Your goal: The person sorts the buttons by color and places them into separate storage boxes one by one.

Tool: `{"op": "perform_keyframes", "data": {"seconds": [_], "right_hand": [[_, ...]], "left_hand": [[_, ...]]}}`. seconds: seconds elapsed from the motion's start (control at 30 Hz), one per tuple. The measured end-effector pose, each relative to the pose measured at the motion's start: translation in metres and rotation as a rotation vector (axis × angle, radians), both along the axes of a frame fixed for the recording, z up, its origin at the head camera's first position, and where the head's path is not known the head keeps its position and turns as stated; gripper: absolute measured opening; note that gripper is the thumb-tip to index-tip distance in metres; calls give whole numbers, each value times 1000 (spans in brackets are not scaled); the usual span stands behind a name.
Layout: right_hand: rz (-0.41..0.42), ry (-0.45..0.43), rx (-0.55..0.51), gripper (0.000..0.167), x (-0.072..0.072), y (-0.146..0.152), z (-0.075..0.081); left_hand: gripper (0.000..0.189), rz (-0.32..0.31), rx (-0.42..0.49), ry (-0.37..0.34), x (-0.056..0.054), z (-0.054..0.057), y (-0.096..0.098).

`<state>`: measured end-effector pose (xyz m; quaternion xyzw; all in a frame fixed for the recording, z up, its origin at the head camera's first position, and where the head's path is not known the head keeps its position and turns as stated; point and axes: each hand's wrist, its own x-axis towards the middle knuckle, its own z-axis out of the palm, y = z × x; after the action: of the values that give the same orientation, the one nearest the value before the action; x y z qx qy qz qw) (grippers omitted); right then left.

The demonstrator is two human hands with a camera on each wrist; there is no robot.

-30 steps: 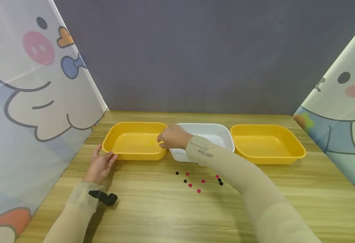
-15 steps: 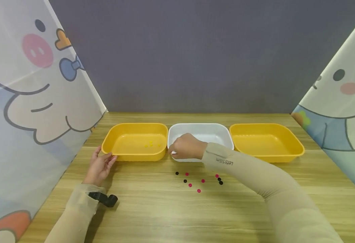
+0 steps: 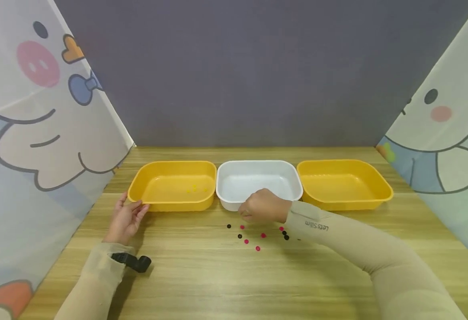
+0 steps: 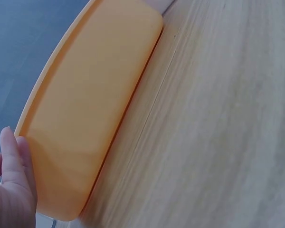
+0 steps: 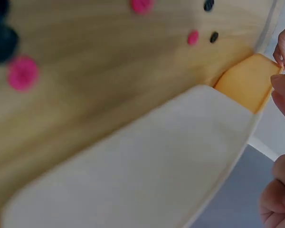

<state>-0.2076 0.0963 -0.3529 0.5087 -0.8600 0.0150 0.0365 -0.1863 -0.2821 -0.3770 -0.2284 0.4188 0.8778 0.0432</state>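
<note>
My left hand grips the near left corner of a yellow tray, thumb at its rim and fingers along the outer wall. Several small yellow buttons lie inside that tray. Over the front edge of a white tray hovers my right hand, its fingers loosely bent and nothing visible in them. Pink buttons and black buttons are scattered on the table just in front of that tray, below the right hand. In the right wrist view, a pink button lies close to dark ones.
A second yellow tray stands at the right, in line with the other two. The wooden table ends at a dark grey panel behind and printed cartoon panels on both sides. A black wrist device is strapped to the left sleeve.
My right hand has moved from the left tray's right edge, rightward and toward me, to the white tray's front. One more yellow button shows in the left tray. The left hand keeps its hold.
</note>
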Motion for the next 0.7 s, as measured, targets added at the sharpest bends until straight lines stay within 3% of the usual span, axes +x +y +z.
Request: {"op": "perform_keyframes", "data": {"seconds": [0.27, 0.47, 0.53, 0.7], "right_hand": [[-26, -67, -56, 11, 11, 26, -16], [64, -65, -118, 9, 15, 34, -33], [86, -45, -114, 9, 17, 34, -37], [57, -110, 0, 7, 26, 32, -42]], "left_hand": [[86, -5, 11, 22, 0, 0, -5], [84, -15, 34, 33, 2, -1, -8], [84, -10, 34, 27, 2, -2, -8], [85, -33, 27, 27, 0, -5, -6]]}}
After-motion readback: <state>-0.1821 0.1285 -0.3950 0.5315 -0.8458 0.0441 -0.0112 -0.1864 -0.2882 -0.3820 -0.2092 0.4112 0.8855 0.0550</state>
